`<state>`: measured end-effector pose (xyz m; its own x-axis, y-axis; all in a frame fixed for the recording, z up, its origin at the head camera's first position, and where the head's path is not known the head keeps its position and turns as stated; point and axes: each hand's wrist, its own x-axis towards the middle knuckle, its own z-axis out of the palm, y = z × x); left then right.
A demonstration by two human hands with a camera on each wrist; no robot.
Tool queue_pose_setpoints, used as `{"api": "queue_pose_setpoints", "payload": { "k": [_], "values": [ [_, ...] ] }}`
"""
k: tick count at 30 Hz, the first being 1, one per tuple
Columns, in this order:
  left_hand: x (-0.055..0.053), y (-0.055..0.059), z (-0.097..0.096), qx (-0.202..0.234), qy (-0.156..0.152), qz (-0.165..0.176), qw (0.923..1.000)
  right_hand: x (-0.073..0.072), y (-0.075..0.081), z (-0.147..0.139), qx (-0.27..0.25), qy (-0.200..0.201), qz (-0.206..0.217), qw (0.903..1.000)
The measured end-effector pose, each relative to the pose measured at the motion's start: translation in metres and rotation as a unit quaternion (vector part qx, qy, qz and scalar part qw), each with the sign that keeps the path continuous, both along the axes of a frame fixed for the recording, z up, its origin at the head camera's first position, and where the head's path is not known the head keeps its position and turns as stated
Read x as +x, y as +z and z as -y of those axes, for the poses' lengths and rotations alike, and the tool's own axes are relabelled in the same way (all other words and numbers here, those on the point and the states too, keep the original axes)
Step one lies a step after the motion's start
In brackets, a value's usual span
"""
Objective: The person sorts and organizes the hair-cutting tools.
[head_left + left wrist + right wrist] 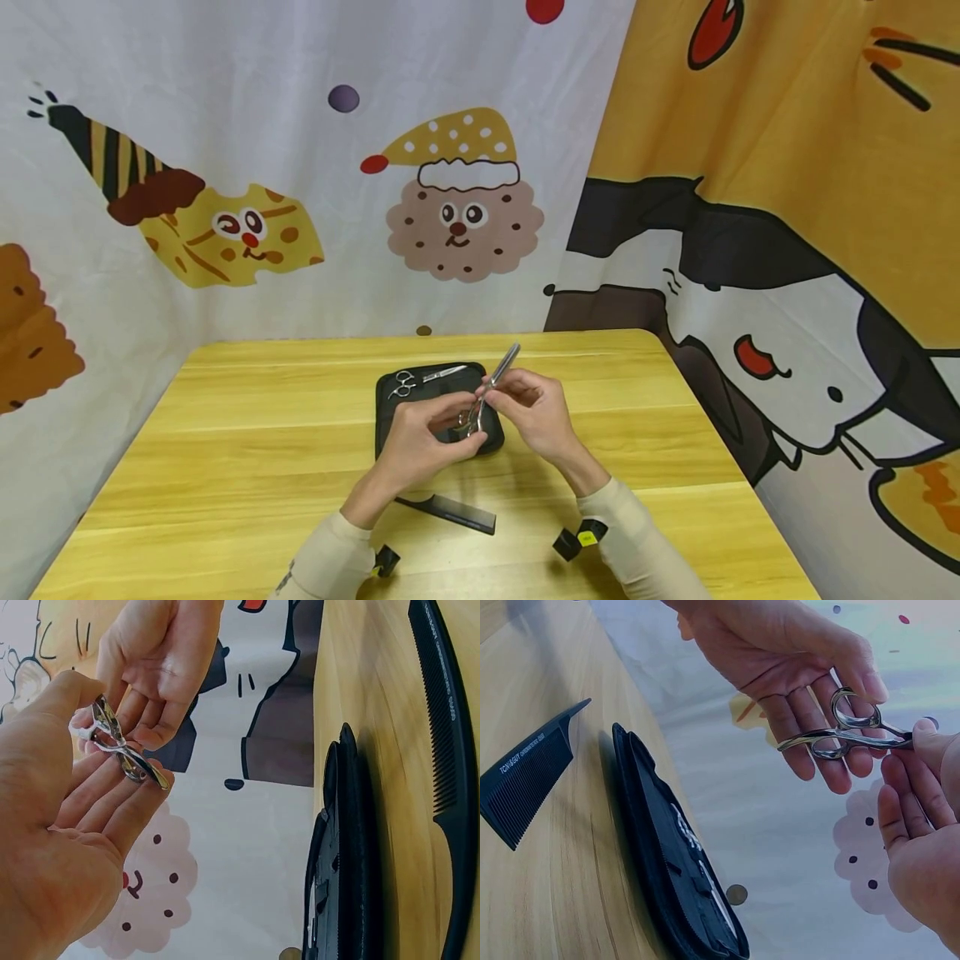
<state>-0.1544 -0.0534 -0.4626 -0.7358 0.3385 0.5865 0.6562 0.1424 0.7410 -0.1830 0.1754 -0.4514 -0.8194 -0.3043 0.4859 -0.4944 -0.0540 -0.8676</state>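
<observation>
Both hands hold one pair of silver hairdressing scissors (504,367) above an open black case (385,412). At the handle end, the left hand (420,437) has the finger rings between its thumb and fingers; the right wrist view shows its thumb against one ring (838,705). The right hand (540,417) pinches the scissors near the pivot between thumb and fingers. In the head view the blades point up and away to the right. A second pair of scissors (444,374) lies in the case. Nearer the person, a black tail comb (461,512) lies on the table.
The wooden table (262,450) extends around the case, its far edge close to a hanging cloth (285,167) with cartoon prints. Dark devices with yellow marks (587,536) are worn at both wrists. The case stands a little raised off the tabletop.
</observation>
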Motion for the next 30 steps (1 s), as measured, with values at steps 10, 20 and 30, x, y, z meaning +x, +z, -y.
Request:
{"api": "queue_pose_setpoints", "payload": {
  "k": [10,20,30],
  "values": [
    [-0.004,-0.002,-0.001,-0.001,-0.012,-0.016,0.9998,0.0,0.0,-0.002,0.006,-0.019,-0.024,0.9995],
    [-0.005,0.003,0.009,-0.078,0.058,-0.049,0.994,-0.003,0.0,-0.004,0.009,-0.023,-0.03,0.9992],
    [-0.009,0.01,0.025,-0.093,0.1,-0.086,0.9869,-0.007,-0.001,-0.007,0.015,-0.036,-0.037,0.9985]
  ]
}}
